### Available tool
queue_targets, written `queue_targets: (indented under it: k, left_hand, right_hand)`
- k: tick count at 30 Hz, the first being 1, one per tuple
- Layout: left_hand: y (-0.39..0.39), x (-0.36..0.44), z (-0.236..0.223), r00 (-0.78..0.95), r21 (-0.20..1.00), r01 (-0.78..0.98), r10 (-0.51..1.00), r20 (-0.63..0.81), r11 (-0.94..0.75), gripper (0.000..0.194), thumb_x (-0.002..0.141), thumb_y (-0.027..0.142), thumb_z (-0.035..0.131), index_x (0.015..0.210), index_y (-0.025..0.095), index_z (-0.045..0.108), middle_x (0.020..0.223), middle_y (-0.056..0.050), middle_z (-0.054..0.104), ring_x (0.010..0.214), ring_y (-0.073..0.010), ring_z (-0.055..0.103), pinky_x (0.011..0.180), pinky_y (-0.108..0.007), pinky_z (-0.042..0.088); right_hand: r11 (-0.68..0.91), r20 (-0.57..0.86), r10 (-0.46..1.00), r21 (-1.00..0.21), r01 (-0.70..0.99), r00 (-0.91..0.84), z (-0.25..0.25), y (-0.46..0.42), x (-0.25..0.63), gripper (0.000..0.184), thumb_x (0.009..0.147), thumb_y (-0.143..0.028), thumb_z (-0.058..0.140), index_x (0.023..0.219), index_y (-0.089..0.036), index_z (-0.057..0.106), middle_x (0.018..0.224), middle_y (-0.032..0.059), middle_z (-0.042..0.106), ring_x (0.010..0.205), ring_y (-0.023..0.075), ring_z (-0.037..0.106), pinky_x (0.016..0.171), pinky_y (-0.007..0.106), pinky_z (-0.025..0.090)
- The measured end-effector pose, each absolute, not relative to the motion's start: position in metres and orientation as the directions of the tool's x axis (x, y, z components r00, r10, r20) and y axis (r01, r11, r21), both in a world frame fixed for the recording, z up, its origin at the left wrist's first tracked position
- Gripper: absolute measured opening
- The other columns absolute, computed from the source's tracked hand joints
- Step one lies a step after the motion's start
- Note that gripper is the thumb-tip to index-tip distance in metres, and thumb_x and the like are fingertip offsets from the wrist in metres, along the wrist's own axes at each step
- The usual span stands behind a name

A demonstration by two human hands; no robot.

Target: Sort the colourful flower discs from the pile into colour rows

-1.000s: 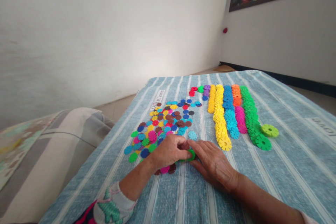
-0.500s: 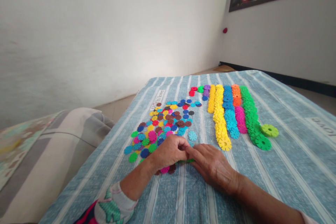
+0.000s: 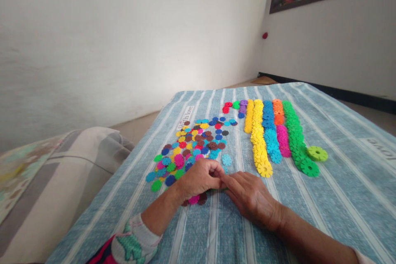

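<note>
My left hand is closed in a pinch over the near right edge of a loose pile of notched plastic discs in many colours. Its fingertips meet those of my right hand, which is also closed. A sliver of green shows beneath the touching fingers; whatever they grip is hidden. Beyond them lies a single light-blue disc. To the right run overlapping rows of discs sorted by colour, among them a yellow row, a blue row and a green row.
A lime-green disc rests against the near end of the green row. Short red, green and purple groups sit at the far side. Everything lies on a blue striped cloth. Grey-checked bedding is at the left, below a white wall.
My hands stay joined in nearly the same place, with only a slight shift of the right fingers. Less green shows under them now. The pile and rows have not moved.
</note>
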State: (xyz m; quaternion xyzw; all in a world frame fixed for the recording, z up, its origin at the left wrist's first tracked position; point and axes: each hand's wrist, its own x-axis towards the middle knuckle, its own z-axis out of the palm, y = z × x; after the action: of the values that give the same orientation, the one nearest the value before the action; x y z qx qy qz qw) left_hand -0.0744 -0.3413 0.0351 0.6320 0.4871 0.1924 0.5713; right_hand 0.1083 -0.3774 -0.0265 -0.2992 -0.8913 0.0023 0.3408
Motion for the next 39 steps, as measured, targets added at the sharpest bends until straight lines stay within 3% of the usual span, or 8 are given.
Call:
queue_targets:
  k: [10,17,30,39]
  left_hand:
    - [-0.3339,-0.0829,0.0361,0.532,0.917,0.356,0.768,-0.358,0.181,0.018,0.061,0.023,0.077,0.075,0.014,0.07,0.062,0.003,0.061,0.058,-0.0074,0.052,0.058,-0.02,0.04]
    - [-0.3339,-0.084,0.0362,0.525,0.903,0.399,0.768,-0.366,0.158,0.019,0.063,0.029,0.077,0.073,0.014,0.073,0.059,0.002,0.06,0.056,-0.008,0.051,0.055,-0.021,0.039]
    - [-0.3348,-0.0815,0.037,0.478,0.905,0.392,0.805,-0.352,0.163,0.022,0.059,0.031,0.078,0.069,0.014,0.071,0.058,0.003,0.06,0.056,-0.0086,0.05,0.056,-0.022,0.037]
    - [-0.3345,-0.0831,0.0349,0.503,0.9,0.417,0.794,-0.341,0.122,0.02,0.064,0.03,0.075,0.073,0.013,0.072,0.057,0.003,0.059,0.054,-0.0079,0.048,0.053,-0.021,0.035]
  right_hand:
    - [0.821,0.651,0.508,-0.167,0.546,-0.565,-0.0223,-0.3799,0.1085,0.029,0.103,-0.02,0.037,0.128,-0.009,0.045,0.074,0.0027,0.063,0.062,0.0188,0.057,0.054,0.033,0.042]
    - [0.805,0.646,0.526,-0.169,0.568,-0.553,-0.0195,-0.3801,0.1076,0.021,0.104,-0.023,0.036,0.104,-0.014,0.055,0.067,0.0003,0.06,0.057,0.0171,0.054,0.051,0.032,0.039]
    - [0.801,0.615,0.545,-0.181,0.571,-0.569,-0.0199,-0.3794,0.1084,0.021,0.104,-0.024,0.034,0.108,-0.014,0.053,0.07,0.0007,0.061,0.059,0.0178,0.056,0.052,0.032,0.04]
    - [0.797,0.624,0.544,-0.176,0.577,-0.561,-0.0198,-0.3787,0.1074,0.02,0.104,-0.024,0.034,0.105,-0.014,0.052,0.069,0.0009,0.06,0.058,0.0181,0.056,0.052,0.032,0.04]
